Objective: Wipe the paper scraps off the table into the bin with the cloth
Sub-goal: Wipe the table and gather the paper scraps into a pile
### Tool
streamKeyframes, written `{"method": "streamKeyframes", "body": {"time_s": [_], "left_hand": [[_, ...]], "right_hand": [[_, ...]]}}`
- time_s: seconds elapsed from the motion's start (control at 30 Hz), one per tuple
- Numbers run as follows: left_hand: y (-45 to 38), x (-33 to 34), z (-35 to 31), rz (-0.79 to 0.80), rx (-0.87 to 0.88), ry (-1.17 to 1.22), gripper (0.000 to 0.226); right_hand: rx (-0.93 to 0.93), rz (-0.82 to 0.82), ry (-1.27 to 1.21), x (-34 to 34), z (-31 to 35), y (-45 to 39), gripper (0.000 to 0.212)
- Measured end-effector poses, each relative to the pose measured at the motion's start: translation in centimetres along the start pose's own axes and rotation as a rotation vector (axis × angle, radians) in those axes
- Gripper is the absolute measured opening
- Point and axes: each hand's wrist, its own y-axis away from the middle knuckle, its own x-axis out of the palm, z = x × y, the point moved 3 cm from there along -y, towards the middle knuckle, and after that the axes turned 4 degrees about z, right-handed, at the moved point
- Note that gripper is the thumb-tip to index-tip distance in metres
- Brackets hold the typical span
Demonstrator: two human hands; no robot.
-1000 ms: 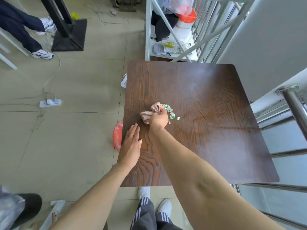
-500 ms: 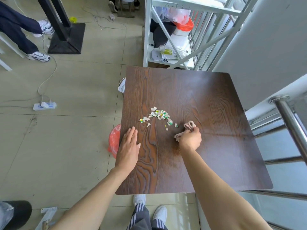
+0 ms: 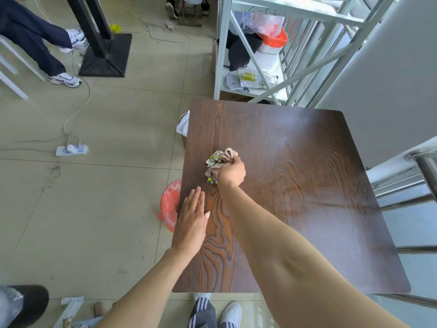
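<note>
A dark wooden table [image 3: 307, 185] fills the middle of the view. My right hand [image 3: 231, 172] is closed on a bunched pinkish cloth [image 3: 228, 153] and presses it against a pile of small paper scraps [image 3: 214, 160] left of the table's centre. A few green scraps [image 3: 212, 181] lie just below the hand. My left hand [image 3: 191, 218] rests flat, fingers together, on the table's left edge. The red bin [image 3: 169, 205] with a plastic liner stands on the floor under that edge, mostly hidden by the tabletop.
A white metal rack [image 3: 250, 67] with bags and a cap stands behind the table. A steel railing [image 3: 423, 162] runs along the right. On the floor at left are a power strip [image 3: 71, 150] with cables, a black stand base [image 3: 104, 55] and another person's legs [image 3: 35, 39].
My right hand has swept the cloth leftward from the table's middle into the scraps, bunching them into a tighter pile nearer the left edge. My left hand has stayed put.
</note>
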Motion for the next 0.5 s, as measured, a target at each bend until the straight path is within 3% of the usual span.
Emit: {"method": "streamKeyframes", "body": {"time_s": [0.13, 0.33, 0.5], "left_hand": [[0.0, 0.1, 0.1, -0.013, 0.000, -0.008, 0.058], [0.0, 0.6, 0.4, 0.002, 0.002, 0.005, 0.058], [0.0, 0.9, 0.4, -0.021, 0.006, 0.005, 0.058]], "right_hand": [[-0.065, 0.034, 0.089, -0.1, 0.3, -1.2, 0.038], [-0.106, -0.167, 0.214, -3.9, 1.6, -4.6, 0.029], [-0.108, -0.005, 0.339, -2.8, 1.8, -6.9, 0.044]]}}
